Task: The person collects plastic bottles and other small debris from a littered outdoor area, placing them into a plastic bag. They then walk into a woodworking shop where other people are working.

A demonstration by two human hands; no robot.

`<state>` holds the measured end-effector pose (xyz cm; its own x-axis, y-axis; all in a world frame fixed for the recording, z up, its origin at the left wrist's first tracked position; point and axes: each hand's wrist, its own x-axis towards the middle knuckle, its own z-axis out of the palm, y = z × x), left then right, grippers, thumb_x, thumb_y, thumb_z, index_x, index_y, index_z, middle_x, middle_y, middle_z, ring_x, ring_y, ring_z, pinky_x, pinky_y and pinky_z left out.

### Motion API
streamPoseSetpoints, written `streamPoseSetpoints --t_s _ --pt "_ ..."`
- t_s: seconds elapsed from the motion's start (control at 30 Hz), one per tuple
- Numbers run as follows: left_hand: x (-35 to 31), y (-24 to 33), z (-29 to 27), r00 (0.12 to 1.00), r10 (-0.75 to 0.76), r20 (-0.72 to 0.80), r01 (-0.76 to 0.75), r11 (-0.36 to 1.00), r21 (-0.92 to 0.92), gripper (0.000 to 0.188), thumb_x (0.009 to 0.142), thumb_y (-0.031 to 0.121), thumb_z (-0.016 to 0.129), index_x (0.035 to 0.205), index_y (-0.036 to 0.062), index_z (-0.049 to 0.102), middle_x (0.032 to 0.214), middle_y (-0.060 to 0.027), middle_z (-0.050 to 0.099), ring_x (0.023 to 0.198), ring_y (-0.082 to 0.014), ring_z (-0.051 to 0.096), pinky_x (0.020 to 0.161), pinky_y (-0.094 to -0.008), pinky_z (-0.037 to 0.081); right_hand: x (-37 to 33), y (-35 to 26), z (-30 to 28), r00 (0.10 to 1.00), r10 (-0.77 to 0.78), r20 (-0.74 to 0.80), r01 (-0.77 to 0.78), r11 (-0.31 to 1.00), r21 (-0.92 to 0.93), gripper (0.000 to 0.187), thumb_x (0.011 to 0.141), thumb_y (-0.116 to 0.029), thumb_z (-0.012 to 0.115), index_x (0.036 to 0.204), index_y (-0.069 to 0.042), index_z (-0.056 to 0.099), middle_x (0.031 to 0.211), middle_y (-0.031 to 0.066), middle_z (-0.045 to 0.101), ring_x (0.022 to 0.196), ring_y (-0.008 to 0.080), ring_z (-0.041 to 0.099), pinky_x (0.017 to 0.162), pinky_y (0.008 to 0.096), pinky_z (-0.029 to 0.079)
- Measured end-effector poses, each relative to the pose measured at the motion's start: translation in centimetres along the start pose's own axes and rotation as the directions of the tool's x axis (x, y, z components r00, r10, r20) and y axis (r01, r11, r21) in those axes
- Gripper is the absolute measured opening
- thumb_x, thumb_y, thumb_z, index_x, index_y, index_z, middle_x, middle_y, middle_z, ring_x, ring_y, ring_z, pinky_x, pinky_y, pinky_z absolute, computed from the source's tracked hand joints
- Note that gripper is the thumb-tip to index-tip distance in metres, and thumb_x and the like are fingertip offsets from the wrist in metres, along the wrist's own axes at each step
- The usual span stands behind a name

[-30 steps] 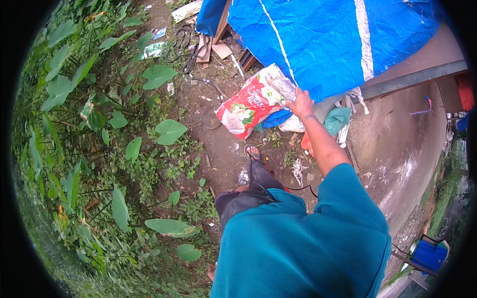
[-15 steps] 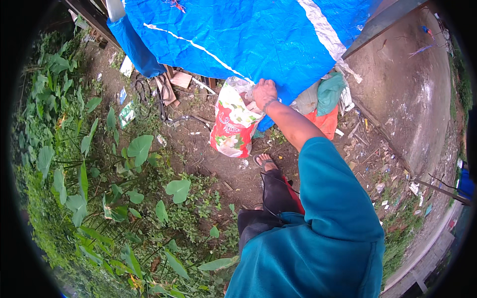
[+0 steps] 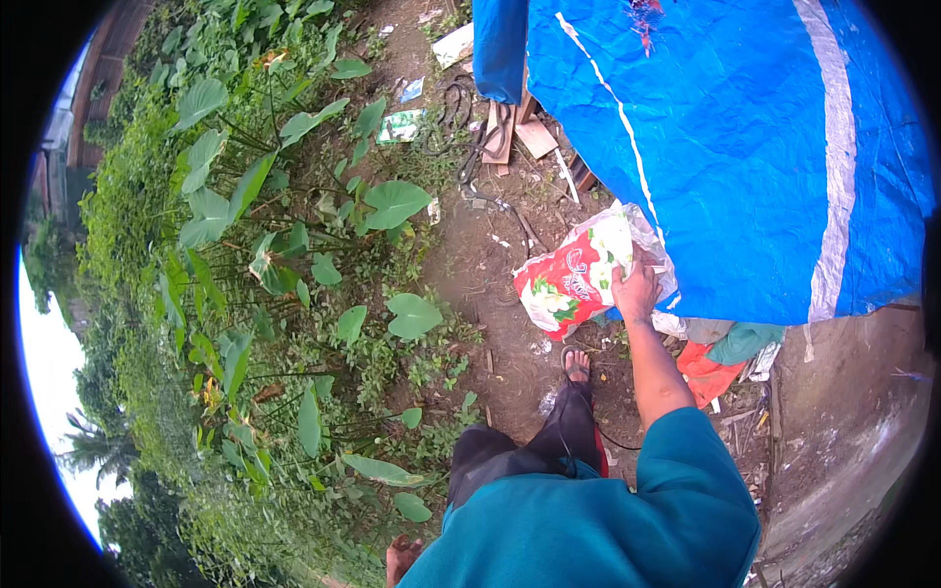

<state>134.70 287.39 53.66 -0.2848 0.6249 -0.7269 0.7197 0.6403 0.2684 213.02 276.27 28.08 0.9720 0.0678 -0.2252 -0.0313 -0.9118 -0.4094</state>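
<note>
A red-and-white plastic sack (image 3: 578, 279) with printed flowers and green leaves leans tilted above the dirt, at the lower edge of a blue tarp (image 3: 725, 167). My right hand (image 3: 637, 287) is closed on the sack near its crumpled mouth, with the arm stretched forward. What is inside the sack cannot be seen. Low in the view, beside my teal shirt, a small part of my left hand (image 3: 402, 557) shows. Its fingers are mostly hidden.
Broad-leaved plants (image 3: 397, 206) and weeds cover the left side. Wood scraps (image 3: 535, 137) and a dark hose (image 3: 470, 176) lie beyond the sack. Orange cloth (image 3: 704, 372) and green cloth (image 3: 743, 343) are bunched under the tarp, next to a concrete slab (image 3: 843, 431).
The view has swung left, so sack and tarp appear further right. My right hand is now lower on the sack's mouth, and the sack tilts more. My left hand has come into view.
</note>
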Motion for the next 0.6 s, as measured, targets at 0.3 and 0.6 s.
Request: streamPoseSetpoints --t_s 0.3,0.6 --pt "1.1 -8.1 6.1 0.986 -0.074 -0.148 0.077 0.997 0.016 0.072 0.085 0.024 0.087 0.143 -0.0035 0.054 0.123 -0.0181 0.07 0.108 -0.0251 0.068 0.096 -0.0364 0.054 5.4 -4.3 0.5 0.964 -0.264 -0.018 0.258 0.954 -0.155 0.023 0.081 -0.027 0.064 0.096 -0.015 0.076 0.093 0.0145 0.074 0.111 0.0351 0.062 0.098 0.0536 0.041" --pt "-10.9 -17.6 16.9 0.927 -0.216 -0.306 0.179 0.973 -0.145 0.077 0.082 0.026 0.087 0.145 -0.0026 0.053 0.138 -0.0236 0.063 0.127 -0.0332 0.063 0.106 -0.0406 0.05 4.5 -9.9 -5.6 0.881 -0.469 -0.06 0.447 0.868 -0.218 0.028 0.084 -0.032 0.064 0.101 -0.013 0.077 0.094 0.0168 0.076 0.097 0.0382 0.07 0.087 0.0556 0.049"
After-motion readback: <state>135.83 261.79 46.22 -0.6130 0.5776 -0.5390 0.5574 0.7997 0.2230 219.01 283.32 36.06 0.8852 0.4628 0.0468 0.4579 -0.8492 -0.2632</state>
